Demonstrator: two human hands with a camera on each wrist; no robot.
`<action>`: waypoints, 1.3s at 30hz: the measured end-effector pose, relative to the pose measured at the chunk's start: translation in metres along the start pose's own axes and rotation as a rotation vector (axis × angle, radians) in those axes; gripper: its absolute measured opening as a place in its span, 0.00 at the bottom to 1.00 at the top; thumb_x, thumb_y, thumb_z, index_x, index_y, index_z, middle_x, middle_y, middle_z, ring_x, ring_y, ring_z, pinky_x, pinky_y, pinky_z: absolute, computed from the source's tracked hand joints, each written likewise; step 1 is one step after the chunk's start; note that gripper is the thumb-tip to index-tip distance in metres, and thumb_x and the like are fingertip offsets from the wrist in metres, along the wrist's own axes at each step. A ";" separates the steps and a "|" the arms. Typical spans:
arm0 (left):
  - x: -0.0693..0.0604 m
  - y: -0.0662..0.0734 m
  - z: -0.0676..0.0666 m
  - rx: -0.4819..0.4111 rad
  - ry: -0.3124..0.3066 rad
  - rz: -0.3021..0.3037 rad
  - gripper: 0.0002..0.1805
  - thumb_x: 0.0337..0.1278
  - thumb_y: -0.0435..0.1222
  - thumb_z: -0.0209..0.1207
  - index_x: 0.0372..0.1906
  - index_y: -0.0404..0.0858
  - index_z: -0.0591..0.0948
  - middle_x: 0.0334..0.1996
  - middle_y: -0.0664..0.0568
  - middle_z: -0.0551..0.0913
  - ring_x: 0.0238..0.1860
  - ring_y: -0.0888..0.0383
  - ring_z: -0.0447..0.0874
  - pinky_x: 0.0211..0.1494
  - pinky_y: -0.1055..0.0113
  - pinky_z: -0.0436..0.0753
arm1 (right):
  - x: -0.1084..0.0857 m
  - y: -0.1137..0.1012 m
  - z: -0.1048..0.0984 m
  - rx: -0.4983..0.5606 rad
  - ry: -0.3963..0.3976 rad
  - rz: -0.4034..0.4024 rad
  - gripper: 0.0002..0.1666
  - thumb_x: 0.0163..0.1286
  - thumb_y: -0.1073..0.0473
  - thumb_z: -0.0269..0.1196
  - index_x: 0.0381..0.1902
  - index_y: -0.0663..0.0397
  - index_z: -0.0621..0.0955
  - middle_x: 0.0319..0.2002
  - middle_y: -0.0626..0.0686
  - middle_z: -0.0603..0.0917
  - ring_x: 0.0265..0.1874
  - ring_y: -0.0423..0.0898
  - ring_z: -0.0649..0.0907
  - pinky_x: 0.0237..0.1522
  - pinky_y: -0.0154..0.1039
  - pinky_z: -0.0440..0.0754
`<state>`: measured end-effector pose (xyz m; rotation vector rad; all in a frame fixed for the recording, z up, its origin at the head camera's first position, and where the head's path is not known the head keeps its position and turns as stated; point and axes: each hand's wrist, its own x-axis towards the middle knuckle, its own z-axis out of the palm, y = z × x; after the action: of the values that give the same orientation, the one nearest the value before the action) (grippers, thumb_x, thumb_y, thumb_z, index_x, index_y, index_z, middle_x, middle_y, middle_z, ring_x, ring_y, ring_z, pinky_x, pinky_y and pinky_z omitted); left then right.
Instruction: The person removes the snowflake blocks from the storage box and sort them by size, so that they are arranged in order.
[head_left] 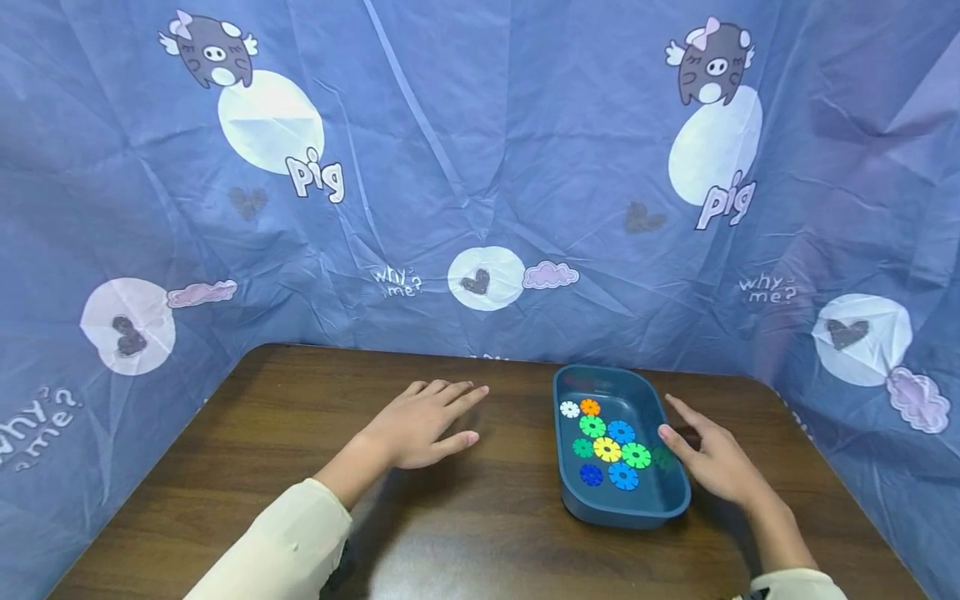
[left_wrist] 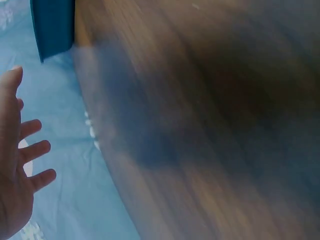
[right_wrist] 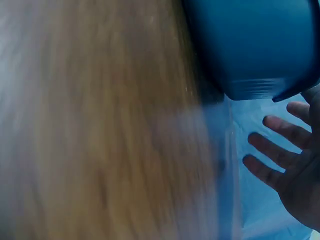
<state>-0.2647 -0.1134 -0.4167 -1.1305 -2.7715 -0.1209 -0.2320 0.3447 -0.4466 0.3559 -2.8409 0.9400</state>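
A dark blue-green plastic tray (head_left: 626, 515) stands on the right half of the wooden table. Inside lie several flat, notched flower-shaped discs, among them a yellow disc (head_left: 607, 450), a white disc (head_left: 570, 409) and an orange disc (head_left: 590, 407). My right hand (head_left: 716, 458) is at the tray's right side with its fingers stretched out; the thumb is at the rim, and I cannot tell whether it touches. To the tray's left, my left hand (head_left: 427, 423) hovers palm down over the table, fingers spread, holding nothing. The left wrist view shows its spread fingers apart from the tray (left_wrist: 54, 27).
The brown wooden table (head_left: 300, 433) has rounded far corners. Behind it and along both sides hangs a blue cloth (head_left: 480, 133) with pig prints, which meets the table's far edge.
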 end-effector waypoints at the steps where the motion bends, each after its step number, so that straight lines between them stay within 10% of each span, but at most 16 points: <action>1: 0.004 0.003 0.001 0.012 -0.007 0.014 0.38 0.75 0.63 0.43 0.82 0.53 0.56 0.76 0.50 0.68 0.73 0.49 0.66 0.72 0.45 0.67 | 0.000 0.000 0.001 0.018 0.013 0.008 0.37 0.81 0.46 0.55 0.77 0.62 0.64 0.61 0.70 0.79 0.56 0.65 0.83 0.55 0.63 0.81; 16: 0.060 0.058 0.002 0.129 -0.115 0.184 0.37 0.78 0.64 0.34 0.83 0.55 0.51 0.77 0.55 0.65 0.74 0.55 0.64 0.74 0.49 0.66 | -0.003 0.005 0.006 0.285 0.116 0.122 0.27 0.78 0.53 0.61 0.68 0.63 0.77 0.57 0.65 0.84 0.47 0.25 0.79 0.45 0.25 0.79; 26: 0.095 0.107 0.002 0.198 -0.168 0.340 0.36 0.79 0.63 0.31 0.84 0.57 0.47 0.79 0.58 0.61 0.78 0.57 0.58 0.78 0.54 0.61 | -0.007 0.010 0.004 0.400 0.122 0.180 0.29 0.76 0.54 0.64 0.67 0.67 0.77 0.58 0.68 0.82 0.45 0.24 0.81 0.45 0.24 0.81; 39: 0.143 0.148 0.021 0.164 -0.291 0.329 0.37 0.76 0.65 0.36 0.83 0.63 0.48 0.79 0.64 0.59 0.77 0.61 0.57 0.80 0.59 0.58 | -0.001 0.009 0.006 0.424 0.106 0.115 0.28 0.77 0.54 0.62 0.67 0.67 0.77 0.58 0.69 0.82 0.47 0.25 0.81 0.46 0.24 0.81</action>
<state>-0.2636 0.0933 -0.4113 -1.6487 -2.7126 0.3257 -0.2339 0.3487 -0.4568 0.1759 -2.5729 1.5385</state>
